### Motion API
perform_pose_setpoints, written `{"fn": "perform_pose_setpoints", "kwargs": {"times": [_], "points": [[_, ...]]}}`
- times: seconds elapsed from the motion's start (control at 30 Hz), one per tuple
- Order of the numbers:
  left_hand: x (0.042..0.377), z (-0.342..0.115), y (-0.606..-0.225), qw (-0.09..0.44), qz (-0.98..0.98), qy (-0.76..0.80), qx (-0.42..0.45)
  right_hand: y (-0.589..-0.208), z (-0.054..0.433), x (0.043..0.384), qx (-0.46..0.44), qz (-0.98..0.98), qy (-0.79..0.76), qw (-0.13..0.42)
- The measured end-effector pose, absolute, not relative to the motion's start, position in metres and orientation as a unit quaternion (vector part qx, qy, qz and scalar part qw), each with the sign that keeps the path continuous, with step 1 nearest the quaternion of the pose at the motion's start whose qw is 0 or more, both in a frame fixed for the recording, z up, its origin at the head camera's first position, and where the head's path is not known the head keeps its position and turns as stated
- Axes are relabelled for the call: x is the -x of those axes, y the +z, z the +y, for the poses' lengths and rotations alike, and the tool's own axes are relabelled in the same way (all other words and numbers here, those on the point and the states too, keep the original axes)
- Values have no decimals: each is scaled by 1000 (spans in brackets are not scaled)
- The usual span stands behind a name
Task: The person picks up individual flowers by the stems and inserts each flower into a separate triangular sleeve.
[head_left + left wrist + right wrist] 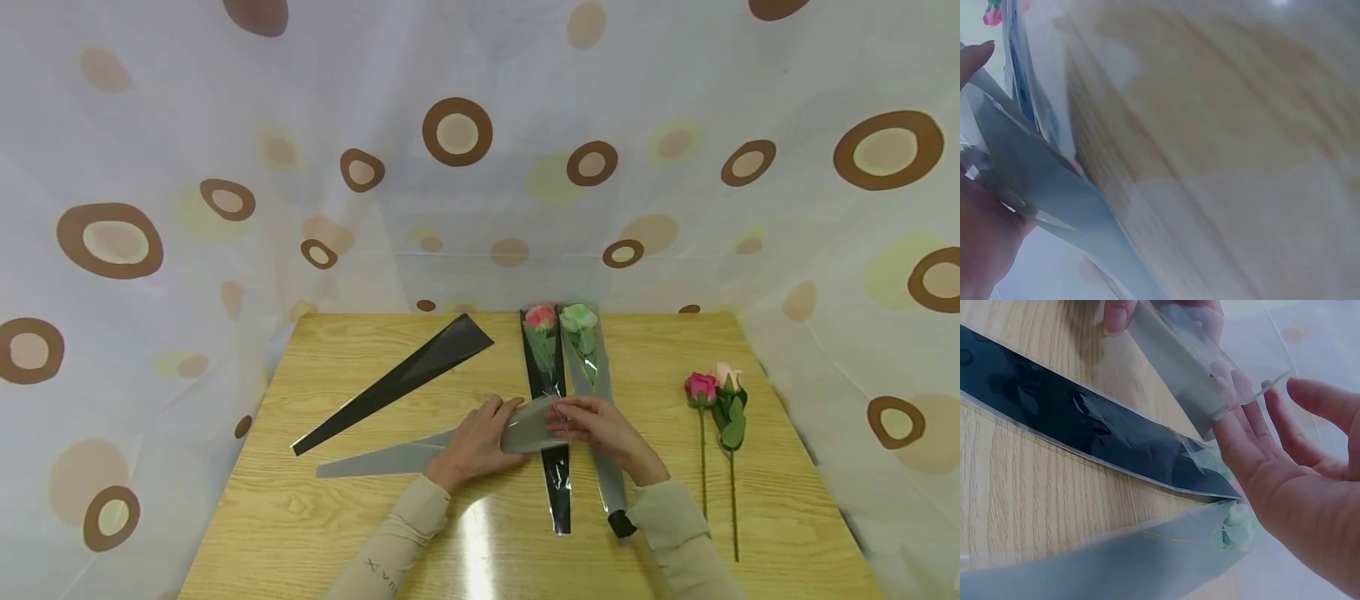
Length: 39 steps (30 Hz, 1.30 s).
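My left hand (474, 446) grips a grey-backed clear flower sleeve (532, 427) near its wide end, the narrow tail slanting left over the table. At the mouth of that sleeve is my right hand (606, 427). In the right wrist view the right hand's fingers (1241, 434) are extended inside the clear film, with the thumb apart. Beneath the hands lies a pink rose (540, 317) in a black sleeve (557, 492). Beside it a pale green rose (579, 318) lies in another grey sleeve (611, 479) with a dark end.
On the wooden table (255, 533), a flat black sleeve (397, 383) lies at the left. A magenta rose (701, 387) and a pale pink rose (727, 377) lie unwrapped at the right. A patterned curtain (480, 208) surrounds the table's back and sides.
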<state>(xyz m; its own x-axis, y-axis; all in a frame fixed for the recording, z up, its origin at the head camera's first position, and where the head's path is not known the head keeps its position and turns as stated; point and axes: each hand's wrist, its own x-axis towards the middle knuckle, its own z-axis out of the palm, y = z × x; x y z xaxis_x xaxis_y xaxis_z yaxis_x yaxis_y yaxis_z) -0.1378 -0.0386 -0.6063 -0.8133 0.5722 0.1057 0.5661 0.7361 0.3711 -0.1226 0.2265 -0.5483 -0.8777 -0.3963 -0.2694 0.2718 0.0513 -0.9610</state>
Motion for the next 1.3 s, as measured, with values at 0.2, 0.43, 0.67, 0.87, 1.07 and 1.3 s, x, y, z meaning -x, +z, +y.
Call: {"fn": "perform_pose_setpoints", "kwargs": {"times": [0.2,0.43,0.67,0.87,1.07,1.3], "points": [[139,-38,-599,6,933,189,-305,-543,229,122,26,672,-705,226],[141,-40,-596,14,931,203,-304,-543,242,123,-6,668,-727,158],[140,-43,-597,18,931,215,-295,-550,297,117,-66,833,-548,46],[137,-43,-596,14,927,229,-296,-561,353,110,-155,934,-323,-7],[137,-43,-593,5,929,223,-295,-574,379,110,-196,930,-310,6],[136,-45,-589,6,929,222,-296,-581,379,108,-242,923,-291,75]]}}
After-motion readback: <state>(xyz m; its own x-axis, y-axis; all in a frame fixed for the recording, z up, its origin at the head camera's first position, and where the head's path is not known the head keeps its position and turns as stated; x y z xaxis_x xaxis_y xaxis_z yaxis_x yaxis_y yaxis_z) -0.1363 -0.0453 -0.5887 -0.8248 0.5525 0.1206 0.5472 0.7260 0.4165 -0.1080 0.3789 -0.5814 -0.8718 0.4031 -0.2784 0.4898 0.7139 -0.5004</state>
